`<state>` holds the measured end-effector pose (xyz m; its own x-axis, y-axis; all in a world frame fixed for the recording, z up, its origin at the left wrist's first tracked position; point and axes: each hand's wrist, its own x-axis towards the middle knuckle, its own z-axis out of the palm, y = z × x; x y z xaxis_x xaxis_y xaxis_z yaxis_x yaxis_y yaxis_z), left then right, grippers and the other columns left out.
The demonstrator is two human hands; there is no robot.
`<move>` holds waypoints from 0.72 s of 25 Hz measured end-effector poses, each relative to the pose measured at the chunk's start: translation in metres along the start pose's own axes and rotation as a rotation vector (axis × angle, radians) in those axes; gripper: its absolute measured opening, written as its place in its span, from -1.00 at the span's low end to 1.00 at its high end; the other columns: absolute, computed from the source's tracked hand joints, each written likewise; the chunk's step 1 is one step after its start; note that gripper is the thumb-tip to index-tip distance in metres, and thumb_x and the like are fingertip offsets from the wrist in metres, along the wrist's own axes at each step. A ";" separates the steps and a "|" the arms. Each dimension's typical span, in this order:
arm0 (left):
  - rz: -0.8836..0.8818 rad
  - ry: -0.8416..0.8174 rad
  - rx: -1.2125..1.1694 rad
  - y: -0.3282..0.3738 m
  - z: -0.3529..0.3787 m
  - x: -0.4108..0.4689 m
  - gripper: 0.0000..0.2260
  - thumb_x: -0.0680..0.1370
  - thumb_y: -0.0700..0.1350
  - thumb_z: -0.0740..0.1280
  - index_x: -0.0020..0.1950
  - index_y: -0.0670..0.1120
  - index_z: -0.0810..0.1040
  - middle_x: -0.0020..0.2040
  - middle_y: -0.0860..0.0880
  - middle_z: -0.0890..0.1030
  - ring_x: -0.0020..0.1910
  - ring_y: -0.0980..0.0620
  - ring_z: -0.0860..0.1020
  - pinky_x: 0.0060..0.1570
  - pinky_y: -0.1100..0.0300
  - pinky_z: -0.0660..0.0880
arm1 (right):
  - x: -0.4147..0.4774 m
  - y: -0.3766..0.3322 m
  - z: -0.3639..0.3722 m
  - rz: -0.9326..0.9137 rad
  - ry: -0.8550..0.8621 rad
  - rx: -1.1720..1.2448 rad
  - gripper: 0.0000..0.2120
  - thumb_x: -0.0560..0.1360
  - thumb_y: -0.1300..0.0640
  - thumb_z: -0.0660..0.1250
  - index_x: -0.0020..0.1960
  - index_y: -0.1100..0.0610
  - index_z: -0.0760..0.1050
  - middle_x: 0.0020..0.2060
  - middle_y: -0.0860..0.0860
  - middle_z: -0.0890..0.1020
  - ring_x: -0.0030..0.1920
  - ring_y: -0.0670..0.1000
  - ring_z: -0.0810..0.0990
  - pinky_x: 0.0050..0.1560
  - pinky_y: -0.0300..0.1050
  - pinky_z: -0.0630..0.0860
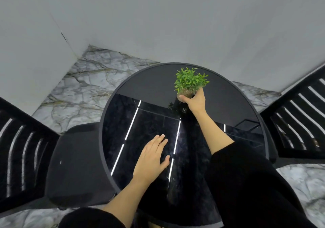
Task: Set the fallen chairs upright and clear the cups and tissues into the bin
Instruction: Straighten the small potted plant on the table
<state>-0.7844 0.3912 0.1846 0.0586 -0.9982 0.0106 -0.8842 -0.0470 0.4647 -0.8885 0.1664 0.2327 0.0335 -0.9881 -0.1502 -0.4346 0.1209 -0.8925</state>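
Note:
A round black glossy table [123, 90] fills the middle of the view. My right hand [196, 101] grips a small clear pot holding a green plant [190, 80] near the table's far side. My left hand [151, 157] lies flat on the tabletop, fingers spread, holding nothing. A black chair [73, 159] stands upright on the left with its seat tucked against the table. Another black slatted chair [299, 122] stands upright on the right. No cups, tissues or bin show in this view.
Grey walls meet in a corner behind the table. The floor [84, 87] is grey-veined marble. The tabletop mirrors ceiling light strips.

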 end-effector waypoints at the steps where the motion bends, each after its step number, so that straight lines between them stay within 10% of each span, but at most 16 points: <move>1: 0.002 0.003 0.009 0.000 0.000 0.000 -0.51 0.50 0.11 0.10 0.38 -0.06 0.35 0.42 0.00 0.40 0.44 0.05 0.30 0.39 0.10 0.33 | 0.002 -0.001 0.001 0.006 0.002 0.016 -0.37 0.35 0.22 0.49 0.32 0.19 0.29 0.27 0.15 0.48 0.28 0.14 0.46 0.21 -0.09 0.37; 18: 0.002 0.043 0.091 0.002 -0.001 0.001 -0.52 0.47 0.13 0.11 0.34 -0.02 0.40 0.39 0.05 0.44 0.41 0.14 0.28 0.36 0.20 0.28 | -0.090 0.028 -0.023 0.024 -0.053 0.012 -0.47 0.31 0.25 0.52 0.20 0.20 0.39 0.09 0.03 0.55 0.06 -0.03 0.51 0.20 -0.07 0.46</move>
<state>-0.7851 0.3898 0.1865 0.0754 -0.9959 0.0505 -0.9226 -0.0504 0.3824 -0.9244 0.2563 0.2310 0.0709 -0.9784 -0.1941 -0.4250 0.1464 -0.8933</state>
